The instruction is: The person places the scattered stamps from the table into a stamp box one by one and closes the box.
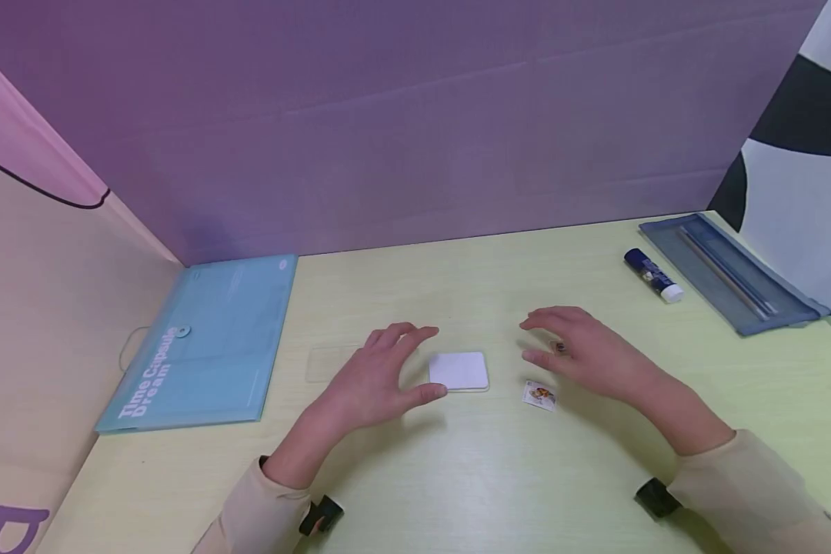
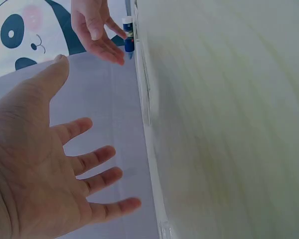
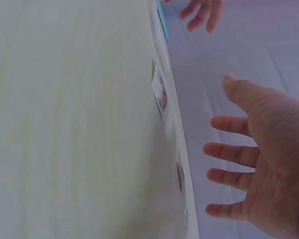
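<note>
My left hand [image 1: 422, 362] hovers open just above the table, fingers spread, right beside the left edge of a white rounded card [image 1: 459, 371]. In the left wrist view the left hand [image 2: 74, 92] shows a bare palm holding nothing. My right hand [image 1: 529, 340] also hovers open, to the right of the card, its palm empty in the right wrist view [image 3: 222, 99]. A small picture sticker [image 1: 539, 395] [image 3: 160, 92] lies on the table near the right hand. Another small piece [image 1: 559, 348] peeks out under the right fingers.
A light-blue document folder [image 1: 201, 342] lies at the left, with a clear plastic sleeve [image 1: 328, 363] beside it. A glue stick [image 1: 653, 275] [image 2: 128, 35] and a grey pencil case [image 1: 730, 271] lie at the far right. A purple wall [image 1: 415, 115] backs the pale table [image 1: 471, 477].
</note>
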Demonstrator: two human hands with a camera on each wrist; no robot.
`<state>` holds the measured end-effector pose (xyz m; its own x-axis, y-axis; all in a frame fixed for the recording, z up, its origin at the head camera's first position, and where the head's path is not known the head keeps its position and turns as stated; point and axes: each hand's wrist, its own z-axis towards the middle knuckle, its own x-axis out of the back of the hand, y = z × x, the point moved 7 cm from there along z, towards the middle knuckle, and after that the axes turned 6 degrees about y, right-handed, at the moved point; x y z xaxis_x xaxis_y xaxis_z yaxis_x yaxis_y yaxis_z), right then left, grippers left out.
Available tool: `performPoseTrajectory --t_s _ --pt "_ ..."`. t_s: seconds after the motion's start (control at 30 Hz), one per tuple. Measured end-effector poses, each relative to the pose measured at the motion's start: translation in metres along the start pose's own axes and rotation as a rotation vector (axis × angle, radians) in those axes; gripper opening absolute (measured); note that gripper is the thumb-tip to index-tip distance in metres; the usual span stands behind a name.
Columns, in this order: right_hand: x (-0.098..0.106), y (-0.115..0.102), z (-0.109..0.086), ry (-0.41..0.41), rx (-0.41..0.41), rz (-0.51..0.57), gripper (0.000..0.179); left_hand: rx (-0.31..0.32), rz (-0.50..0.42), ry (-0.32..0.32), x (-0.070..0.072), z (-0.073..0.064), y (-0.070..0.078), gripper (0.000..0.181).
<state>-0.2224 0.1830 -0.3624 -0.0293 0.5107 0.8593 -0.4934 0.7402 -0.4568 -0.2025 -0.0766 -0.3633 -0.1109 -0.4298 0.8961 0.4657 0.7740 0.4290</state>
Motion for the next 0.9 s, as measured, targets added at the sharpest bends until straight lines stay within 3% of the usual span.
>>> performPoseTrajectory --t_s 0.27,0.47,0.73,0.9 --pt "0.007 0.016 0.001 0.041 0.018 0.007 0.035 -0.018 -0.181 -0.048 -0.006 0.005 -0.002 0.068" --pt "0.009 0.029 0.001 0.055 -0.022 0.048 0.037 -0.002 -0.243 -0.068 -0.01 0.007 -0.005 0.065" --pt "0.012 0.045 -0.001 0.027 -0.081 0.09 0.041 0.091 -0.294 -0.099 -0.015 0.012 -0.011 0.065" --pt "0.013 0.051 -0.003 0.008 -0.12 0.117 0.043 0.096 -0.319 -0.098 -0.018 0.015 -0.013 0.065"
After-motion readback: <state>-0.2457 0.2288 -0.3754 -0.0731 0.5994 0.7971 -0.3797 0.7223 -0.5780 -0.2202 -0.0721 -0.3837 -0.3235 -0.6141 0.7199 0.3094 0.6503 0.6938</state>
